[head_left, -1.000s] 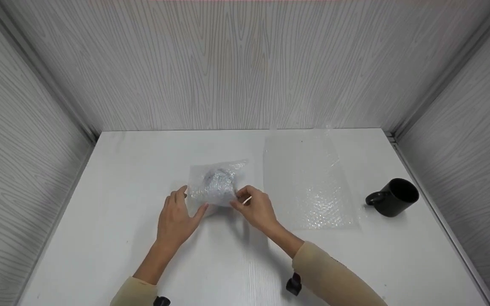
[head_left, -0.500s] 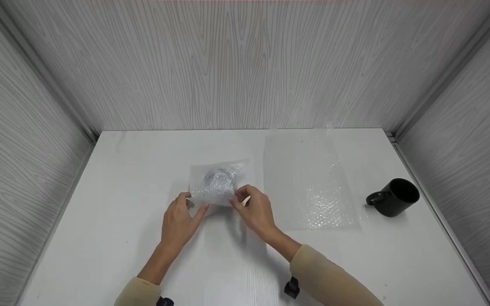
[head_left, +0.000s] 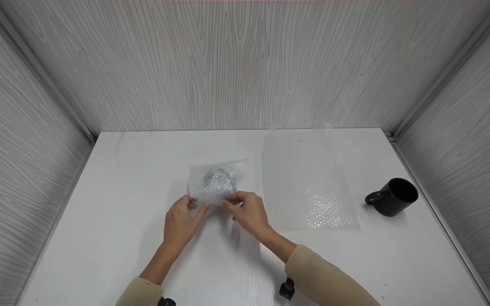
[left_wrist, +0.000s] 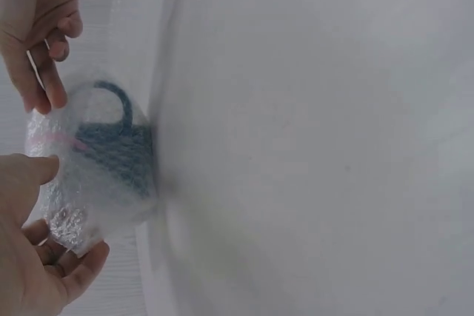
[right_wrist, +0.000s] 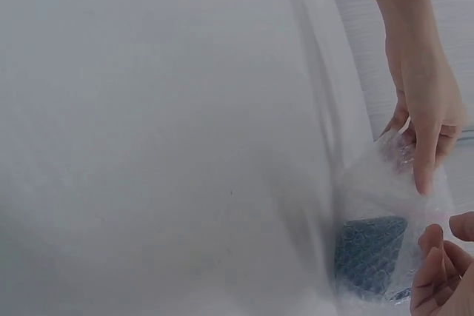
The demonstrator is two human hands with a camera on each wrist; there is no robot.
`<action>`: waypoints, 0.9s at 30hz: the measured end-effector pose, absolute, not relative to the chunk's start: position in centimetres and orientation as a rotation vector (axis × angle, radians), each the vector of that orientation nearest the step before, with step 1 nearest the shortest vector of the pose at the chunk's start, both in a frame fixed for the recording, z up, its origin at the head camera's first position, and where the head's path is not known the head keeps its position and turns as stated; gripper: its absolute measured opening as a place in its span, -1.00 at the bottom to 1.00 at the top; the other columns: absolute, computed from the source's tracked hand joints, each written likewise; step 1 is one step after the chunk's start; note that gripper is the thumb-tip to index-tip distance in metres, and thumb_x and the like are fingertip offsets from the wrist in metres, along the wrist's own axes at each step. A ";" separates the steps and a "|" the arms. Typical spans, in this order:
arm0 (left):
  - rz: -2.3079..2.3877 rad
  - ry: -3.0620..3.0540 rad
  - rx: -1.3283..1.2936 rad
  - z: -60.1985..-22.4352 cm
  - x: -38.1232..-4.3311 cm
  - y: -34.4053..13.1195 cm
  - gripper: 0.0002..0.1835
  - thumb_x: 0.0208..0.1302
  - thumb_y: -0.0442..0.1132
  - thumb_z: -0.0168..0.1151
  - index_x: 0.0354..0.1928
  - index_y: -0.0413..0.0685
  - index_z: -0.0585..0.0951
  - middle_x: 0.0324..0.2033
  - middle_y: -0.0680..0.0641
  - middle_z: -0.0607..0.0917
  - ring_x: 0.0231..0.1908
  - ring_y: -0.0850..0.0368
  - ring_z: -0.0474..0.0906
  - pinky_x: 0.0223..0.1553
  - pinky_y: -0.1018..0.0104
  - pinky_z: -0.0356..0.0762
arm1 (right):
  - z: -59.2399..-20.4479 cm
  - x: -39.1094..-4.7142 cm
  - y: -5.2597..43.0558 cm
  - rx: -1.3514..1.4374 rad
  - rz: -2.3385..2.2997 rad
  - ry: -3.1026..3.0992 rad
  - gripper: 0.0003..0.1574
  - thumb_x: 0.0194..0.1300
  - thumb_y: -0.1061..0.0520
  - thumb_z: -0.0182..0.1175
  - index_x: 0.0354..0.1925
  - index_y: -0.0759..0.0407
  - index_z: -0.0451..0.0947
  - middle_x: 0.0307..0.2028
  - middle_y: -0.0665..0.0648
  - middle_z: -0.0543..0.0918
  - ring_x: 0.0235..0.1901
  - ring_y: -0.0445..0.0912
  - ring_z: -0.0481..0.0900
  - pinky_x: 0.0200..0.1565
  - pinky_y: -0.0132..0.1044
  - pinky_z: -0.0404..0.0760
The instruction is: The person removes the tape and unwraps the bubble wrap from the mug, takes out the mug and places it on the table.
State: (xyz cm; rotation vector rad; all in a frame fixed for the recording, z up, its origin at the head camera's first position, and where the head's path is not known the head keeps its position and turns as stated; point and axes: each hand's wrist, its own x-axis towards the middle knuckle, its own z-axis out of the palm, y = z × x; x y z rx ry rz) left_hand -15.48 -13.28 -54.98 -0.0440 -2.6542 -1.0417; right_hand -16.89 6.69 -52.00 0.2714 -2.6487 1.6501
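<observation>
A mug (head_left: 218,180) wrapped in clear bubble wrap stands on the white table. Through the wrap its blue-looking body (left_wrist: 122,155) and curved handle (left_wrist: 117,101) show in the left wrist view, with a thin pink band (left_wrist: 55,138) across the wrap. My left hand (head_left: 180,223) holds the bundle from the left, thumb on the near side, fingers curled around its edge. From the right, my right hand (head_left: 250,213) pinches the wrap's near side between thumb and forefinger, its other fingers bent. In the right wrist view both hands (right_wrist: 426,101) meet at the wrapped mug (right_wrist: 370,257).
A flat sheet of bubble wrap (head_left: 308,182) lies right of the hands, reaching toward the back wall. Farther right, a black mug (head_left: 392,197) lies tilted, its handle toward the left. Grey wood-grain panels (head_left: 236,63) stand behind and at both sides of the table.
My right hand has slid left along the near side of the wrapped mug. The left hand has shifted slightly right and nearer to me, its fingers drawing in on the wrap.
</observation>
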 end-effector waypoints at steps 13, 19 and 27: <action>-1.071 -2.687 -0.089 -55.1 -15.5 -13.4 -0.67 0.34 -0.13 0.46 -0.12 -0.29 0.69 -0.25 -0.20 0.80 -0.26 -0.03 0.71 -0.18 0.10 0.67 | -51.6 -17.4 6.0 0.152 1.757 -2.679 -0.75 0.39 0.10 0.40 -0.08 0.24 0.82 -0.26 0.18 0.85 -0.60 -0.11 0.72 -0.48 -0.36 0.68; -1.085 -2.687 -0.106 -55.0 -15.5 -13.1 -0.75 0.31 -0.15 0.47 -0.19 -0.20 0.70 -0.32 -0.12 0.81 -0.36 0.10 0.66 -0.30 0.31 0.60 | -51.7 -17.5 6.0 0.168 1.763 -2.673 -0.76 0.39 0.11 0.40 -0.08 0.22 0.82 -0.24 0.19 0.85 -0.69 -0.20 0.63 -0.53 -0.39 0.65; -1.077 -2.686 -0.106 -55.1 -15.6 -12.9 -0.79 0.31 -0.16 0.47 -0.26 -0.16 0.68 -0.40 -0.08 0.76 -0.41 0.15 0.58 -0.34 0.33 0.52 | -51.6 -17.7 5.6 0.064 1.896 -2.669 -0.76 0.39 0.07 0.40 -0.08 0.19 0.80 -0.37 0.10 0.81 -0.68 -0.20 0.62 -0.63 -0.43 0.53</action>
